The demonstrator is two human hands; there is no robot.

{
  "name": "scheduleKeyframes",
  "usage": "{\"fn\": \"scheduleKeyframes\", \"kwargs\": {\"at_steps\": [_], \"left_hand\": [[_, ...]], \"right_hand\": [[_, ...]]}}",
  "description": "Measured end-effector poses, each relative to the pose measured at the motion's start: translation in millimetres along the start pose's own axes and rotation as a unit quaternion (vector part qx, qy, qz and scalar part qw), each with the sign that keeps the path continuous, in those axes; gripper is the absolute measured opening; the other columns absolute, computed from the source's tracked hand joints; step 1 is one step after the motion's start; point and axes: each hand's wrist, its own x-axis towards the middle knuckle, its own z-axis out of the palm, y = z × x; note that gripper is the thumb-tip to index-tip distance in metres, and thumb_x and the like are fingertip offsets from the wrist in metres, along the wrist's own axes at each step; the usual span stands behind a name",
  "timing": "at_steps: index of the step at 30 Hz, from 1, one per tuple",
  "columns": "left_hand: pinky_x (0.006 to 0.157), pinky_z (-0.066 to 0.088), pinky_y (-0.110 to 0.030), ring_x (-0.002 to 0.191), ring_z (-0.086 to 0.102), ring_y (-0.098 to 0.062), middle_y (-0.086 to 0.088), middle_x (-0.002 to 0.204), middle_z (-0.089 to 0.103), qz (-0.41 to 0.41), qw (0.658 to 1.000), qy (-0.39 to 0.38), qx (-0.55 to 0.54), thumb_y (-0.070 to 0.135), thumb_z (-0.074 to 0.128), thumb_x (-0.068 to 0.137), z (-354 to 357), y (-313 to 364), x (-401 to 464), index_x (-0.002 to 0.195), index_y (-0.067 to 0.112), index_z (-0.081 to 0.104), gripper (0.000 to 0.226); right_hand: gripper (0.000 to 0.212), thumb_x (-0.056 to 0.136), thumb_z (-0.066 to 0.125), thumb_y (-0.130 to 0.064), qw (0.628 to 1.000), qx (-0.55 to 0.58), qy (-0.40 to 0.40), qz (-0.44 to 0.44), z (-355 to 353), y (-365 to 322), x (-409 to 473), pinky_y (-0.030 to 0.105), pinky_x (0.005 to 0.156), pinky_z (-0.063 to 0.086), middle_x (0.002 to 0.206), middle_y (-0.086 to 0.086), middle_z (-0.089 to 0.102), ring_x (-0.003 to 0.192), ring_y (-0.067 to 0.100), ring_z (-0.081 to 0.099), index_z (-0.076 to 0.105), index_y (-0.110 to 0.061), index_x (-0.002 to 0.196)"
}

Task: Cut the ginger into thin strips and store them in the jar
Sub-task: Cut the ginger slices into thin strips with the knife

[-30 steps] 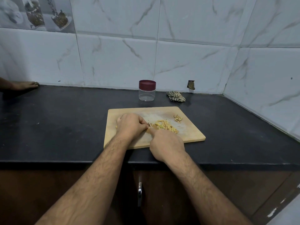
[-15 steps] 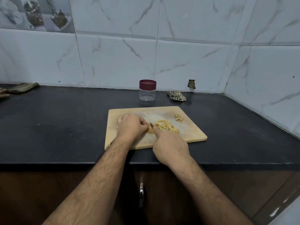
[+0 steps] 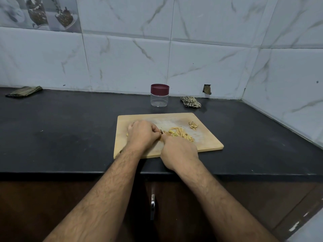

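The left hand [image 3: 143, 134] curls over the uncut ginger on the board [image 3: 206, 145], fingers clenched on it. Just right of those fingers a knife [image 3: 161, 131] tip shows; the right hand [image 3: 178, 151] appears to grip it. Cut strips [image 3: 181, 134] lie right of the blade, the lidded jar [image 3: 159, 96] well beyond both hands.

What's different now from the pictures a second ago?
A second ago another person's hand lay at the counter's far left; it pulled away, uncovering the folded cloth. The left hand and right hand kept their grip and went on cutting beside the ginger strips. The cutting board and the lidded jar stayed put.
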Motion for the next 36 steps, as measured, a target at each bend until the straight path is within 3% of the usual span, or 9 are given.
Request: {"fn": "scheduleKeyframes", "kwargs": {"at_steps": [5,9,16,30,36], "left_hand": [[0.104,0.030,-0.035,0.104,0.057,-0.012,0.020,0.084,0.070,-0.002,1.000,0.001,0.006,0.036,0.071,0.082,-2,2,-2,0.071,0.036,0.074,0.011],[0.104,0.030,-0.035,0.102,0.057,-0.012,0.021,0.073,0.061,-0.002,1.000,-0.001,0.004,0.036,0.072,0.082,-3,3,-2,0.063,0.037,0.066,0.020],[0.106,0.031,-0.037,0.102,0.059,-0.013,0.019,0.086,0.072,0.006,1.000,-0.006,-0.009,0.032,0.071,0.083,-1,0,-1,0.061,0.038,0.065,0.023],[0.106,0.033,-0.036,0.099,0.061,-0.011,0.018,0.084,0.073,-0.003,1.000,-0.004,-0.014,0.030,0.071,0.078,1,-1,1,0.056,0.036,0.063,0.024],[0.105,0.035,-0.037,0.097,0.061,-0.010,0.018,0.080,0.071,-0.008,1.000,-0.006,-0.009,0.031,0.070,0.077,1,0,0,0.057,0.036,0.064,0.021]], "right_hand": [[0.059,0.095,0.042,-0.013,1.000,-0.003,-0.011,-0.005,3,13,-20,0.034,0.073,0.040,0.119,0.004,0.061,0.108,0.026,0.058,0.032,-0.031,0.150],[0.058,0.097,0.040,-0.016,0.999,0.037,0.000,0.012,1,17,-22,0.037,0.081,0.046,0.124,0.002,0.061,0.111,0.026,0.057,0.031,-0.035,0.151],[0.059,0.097,0.040,-0.015,0.998,0.064,0.016,0.000,2,13,-11,0.034,0.080,0.041,0.129,0.000,0.060,0.115,0.024,0.056,0.032,-0.036,0.151],[0.058,0.096,0.038,-0.015,0.999,0.033,-0.009,-0.011,1,12,-2,0.033,0.077,0.037,0.125,0.001,0.061,0.114,0.023,0.056,0.035,-0.039,0.149],[0.061,0.097,0.039,-0.015,0.999,0.030,-0.021,-0.005,1,11,-6,0.035,0.083,0.042,0.131,0.003,0.057,0.119,0.025,0.054,0.031,-0.040,0.151]]}}
